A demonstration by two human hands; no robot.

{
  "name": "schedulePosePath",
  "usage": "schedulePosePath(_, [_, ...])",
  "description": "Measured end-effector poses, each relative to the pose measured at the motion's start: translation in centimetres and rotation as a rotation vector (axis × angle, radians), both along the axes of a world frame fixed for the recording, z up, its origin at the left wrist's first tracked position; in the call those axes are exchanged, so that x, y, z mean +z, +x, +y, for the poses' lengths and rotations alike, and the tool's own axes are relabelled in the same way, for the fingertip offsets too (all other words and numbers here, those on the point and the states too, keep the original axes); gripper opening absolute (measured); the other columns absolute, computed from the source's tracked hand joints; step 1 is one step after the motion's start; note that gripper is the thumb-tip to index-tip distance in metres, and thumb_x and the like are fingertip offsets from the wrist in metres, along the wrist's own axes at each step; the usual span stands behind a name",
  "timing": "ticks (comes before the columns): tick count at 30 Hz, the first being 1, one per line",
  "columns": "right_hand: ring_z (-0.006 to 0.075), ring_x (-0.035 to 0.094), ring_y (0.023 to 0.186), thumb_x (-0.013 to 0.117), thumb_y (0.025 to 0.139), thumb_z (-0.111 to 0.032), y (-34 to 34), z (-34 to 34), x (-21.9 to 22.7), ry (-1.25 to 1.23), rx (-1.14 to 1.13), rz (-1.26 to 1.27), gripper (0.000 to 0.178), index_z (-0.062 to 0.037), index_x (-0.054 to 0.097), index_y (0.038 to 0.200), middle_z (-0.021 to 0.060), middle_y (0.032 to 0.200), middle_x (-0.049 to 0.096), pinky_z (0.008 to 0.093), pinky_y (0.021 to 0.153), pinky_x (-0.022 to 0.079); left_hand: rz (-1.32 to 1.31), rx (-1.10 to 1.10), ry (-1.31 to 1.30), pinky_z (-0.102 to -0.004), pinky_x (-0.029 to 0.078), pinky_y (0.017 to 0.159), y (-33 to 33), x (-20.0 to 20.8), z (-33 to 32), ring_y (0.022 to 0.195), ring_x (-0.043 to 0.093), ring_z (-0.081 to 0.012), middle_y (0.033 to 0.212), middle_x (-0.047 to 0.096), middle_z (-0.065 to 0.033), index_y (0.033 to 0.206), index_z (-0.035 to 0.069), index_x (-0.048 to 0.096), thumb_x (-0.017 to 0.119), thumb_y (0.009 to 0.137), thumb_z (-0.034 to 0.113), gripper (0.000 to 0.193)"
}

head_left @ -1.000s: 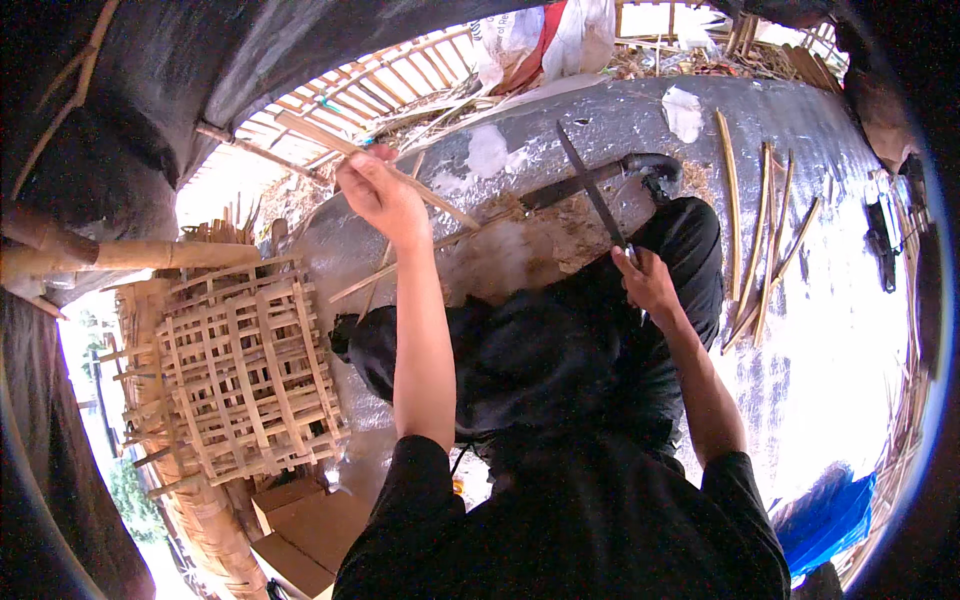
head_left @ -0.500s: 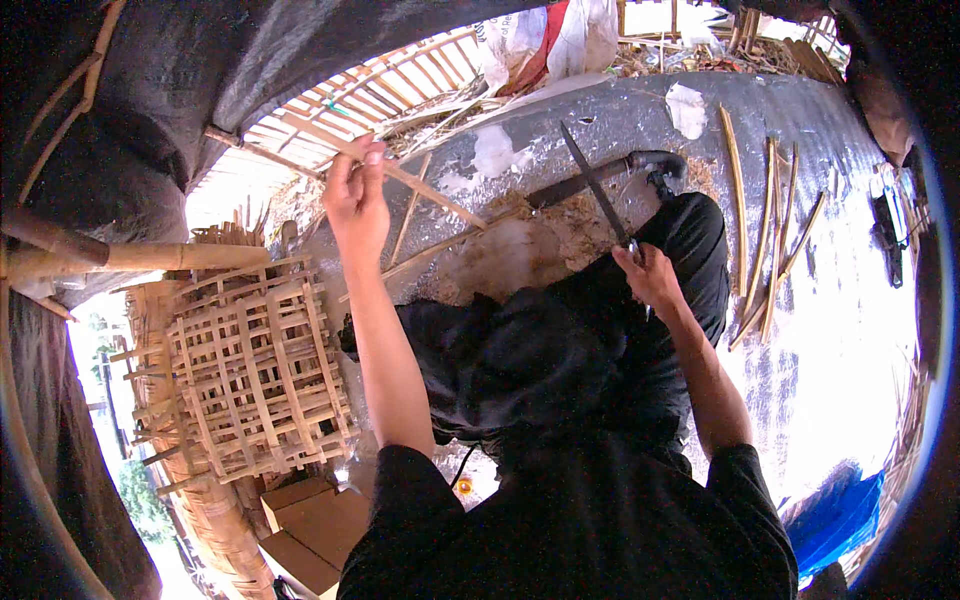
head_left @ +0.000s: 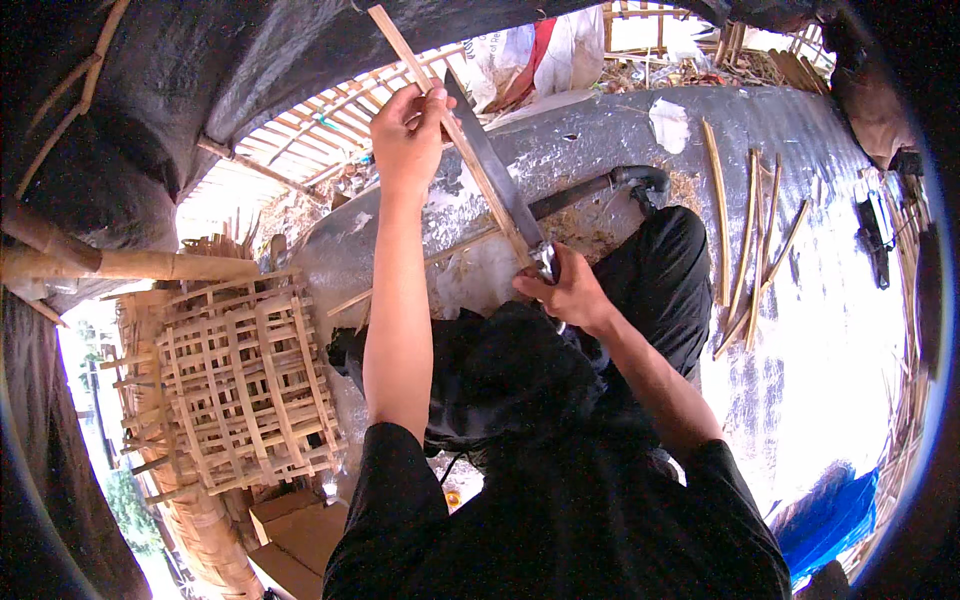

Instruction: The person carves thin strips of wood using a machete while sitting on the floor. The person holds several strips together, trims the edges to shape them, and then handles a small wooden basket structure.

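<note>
Head view: the left hand (head_left: 410, 148) pinches a pale bamboo strip (head_left: 484, 182) between its thumb and bent fingers, with little gap beyond the strip's own thickness. The right hand (head_left: 574, 292) has its fingers wrapped around the handle of a long dark knife (head_left: 506, 188). The strip is held up before the lap, over the far-left part of the grey mat (head_left: 800, 400). Its long axis runs slantwise: the far end points forward and left, out past the mat's far edge, while the near end comes down to the right hand. The blade lies just beside it on the right, nearly parallel, its tip pointing the same way; whether the cutting edge touches the wood cannot be told. The left grip, partway along, probably steadies the strip and keeps it in line with the blade; the right thumb, close to the near end, may be bracing it there. On the mat, towards its right edge, several loose strips (head_left: 752, 240) lie with their long axes mostly away from the person, likely set there to be within the right hand's reach. Beyond the mat's left edge, a woven lattice (head_left: 250, 375) seems laid aside, leaving the lap side free.
</note>
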State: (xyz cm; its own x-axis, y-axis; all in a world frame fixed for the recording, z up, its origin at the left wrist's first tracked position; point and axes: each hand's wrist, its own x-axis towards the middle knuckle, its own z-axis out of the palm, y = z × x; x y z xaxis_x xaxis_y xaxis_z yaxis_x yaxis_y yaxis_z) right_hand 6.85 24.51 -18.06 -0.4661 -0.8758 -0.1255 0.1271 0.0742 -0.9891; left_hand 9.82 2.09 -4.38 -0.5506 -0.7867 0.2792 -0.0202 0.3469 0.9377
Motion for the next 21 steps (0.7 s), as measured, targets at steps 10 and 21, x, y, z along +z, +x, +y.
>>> schedulePosePath(10, [0.0118, 0.059, 0.065, 0.081, 0.079, -0.009, 0.5, -3.7, 4.1, -0.274, -0.284, -0.060, 0.041, -0.0004, 0.051, 0.105, 0.0061, 0.090, 0.065, 0.0283, 0.056, 0.050, 0.267, -0.025, -0.319, -0.0238, 0.051, 0.067, 2.2, 9.0, 1.7, 0.087, 0.068, -0.0141, 0.101, 0.070, -0.0108, 0.122, -0.001, 0.063, 0.062, 0.097, 0.019, 0.032])
schedulePosePath(21, [0.0107, 0.053, 0.050, 0.079, 0.080, -0.008, 0.9, -3.6, 6.4, -0.174, -0.069, -0.443, 0.026, -0.0047, 0.056, 0.090, 0.0031, 0.070, 0.061, 0.0277, 0.043, 0.043, 0.236, 0.055, -0.146, -0.0348, 0.046, 0.089, 7.8, 3.0, 2.2, 0.104, 0.063, -0.0211, 0.117, 0.066, -0.0138, 0.124, -0.002, 0.061, 0.053, 0.098, 0.041, 0.051])
